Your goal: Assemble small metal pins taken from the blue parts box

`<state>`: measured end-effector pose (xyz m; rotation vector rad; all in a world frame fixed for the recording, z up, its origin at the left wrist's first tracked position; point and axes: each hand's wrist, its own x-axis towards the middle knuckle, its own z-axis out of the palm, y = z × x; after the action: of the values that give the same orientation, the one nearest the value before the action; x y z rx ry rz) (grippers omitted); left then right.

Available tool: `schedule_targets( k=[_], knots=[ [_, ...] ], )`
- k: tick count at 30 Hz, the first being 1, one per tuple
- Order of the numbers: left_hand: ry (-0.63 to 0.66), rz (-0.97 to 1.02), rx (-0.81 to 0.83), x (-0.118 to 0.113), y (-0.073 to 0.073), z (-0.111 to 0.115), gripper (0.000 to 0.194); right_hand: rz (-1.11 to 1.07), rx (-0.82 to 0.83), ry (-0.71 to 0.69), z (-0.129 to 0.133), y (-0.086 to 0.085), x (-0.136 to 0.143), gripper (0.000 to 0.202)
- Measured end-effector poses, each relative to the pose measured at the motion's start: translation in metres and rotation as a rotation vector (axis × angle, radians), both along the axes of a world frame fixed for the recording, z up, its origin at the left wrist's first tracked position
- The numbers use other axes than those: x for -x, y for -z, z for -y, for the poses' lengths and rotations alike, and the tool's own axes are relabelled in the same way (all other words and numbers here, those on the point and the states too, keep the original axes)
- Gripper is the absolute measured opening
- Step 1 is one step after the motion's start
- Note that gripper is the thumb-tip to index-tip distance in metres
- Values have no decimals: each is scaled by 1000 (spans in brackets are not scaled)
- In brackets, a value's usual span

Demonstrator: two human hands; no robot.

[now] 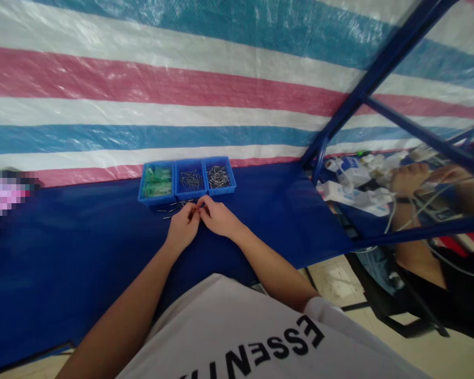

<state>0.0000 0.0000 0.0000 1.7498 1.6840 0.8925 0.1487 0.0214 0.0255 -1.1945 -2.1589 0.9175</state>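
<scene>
Fingers [204, 199]: drawn in narrow on both hands, with the tips brought together; whether a small piece is pinched between them cannot be told, as the meeting point is hidden.
Left hand [180, 229]: curled, held low over the smooth dark-blue tabletop [82, 252].
Right hand [221, 217]: bent inward, its fingertips set against those of the left hand.
Loose pins [168, 217]: thin, straight, silvery metal pieces, scattered on the tabletop just beside the left hand.
Left bin [158, 200]: rectangular blue plastic, placed just beyond the loose pins; translucent green pieces [158, 181] are held in it.
Middle bin [190, 194]: matching blue plastic, set against the left bin; slim metal pins [191, 180] are thinly spread inside.
Right bin [223, 191]: matching blue plastic, filled more thickly with short metal pins [218, 177].
Backdrop: a red, white and blue striped plastic sheet [221, 113] is hung behind the tabletop.
Right side: beyond a blue metal frame [345, 115], a co-worker's hand [410, 179] is seen near white packaging [351, 172].
</scene>
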Motion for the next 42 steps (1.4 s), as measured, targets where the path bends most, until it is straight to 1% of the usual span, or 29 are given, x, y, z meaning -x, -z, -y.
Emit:
schedule_targets(
  k=[11, 20, 24, 31, 42],
  knots=[
    [2, 20, 5, 0, 2, 0, 20, -2, -1, 7, -1, 3, 1, 17],
    [-3, -7, 6, 0, 0, 0, 20, 3, 10, 2, 0, 1, 0, 17],
    [6, 11, 9, 0, -1, 0, 20, -1, 8, -1, 0, 0, 0, 17],
    [-1, 5, 4, 0, 0, 0, 22, -1, 40, 13, 1, -3, 0, 17],
    [5, 6, 7, 0, 0, 0, 22, 5, 11, 1, 0, -2, 0, 17]
  ],
)
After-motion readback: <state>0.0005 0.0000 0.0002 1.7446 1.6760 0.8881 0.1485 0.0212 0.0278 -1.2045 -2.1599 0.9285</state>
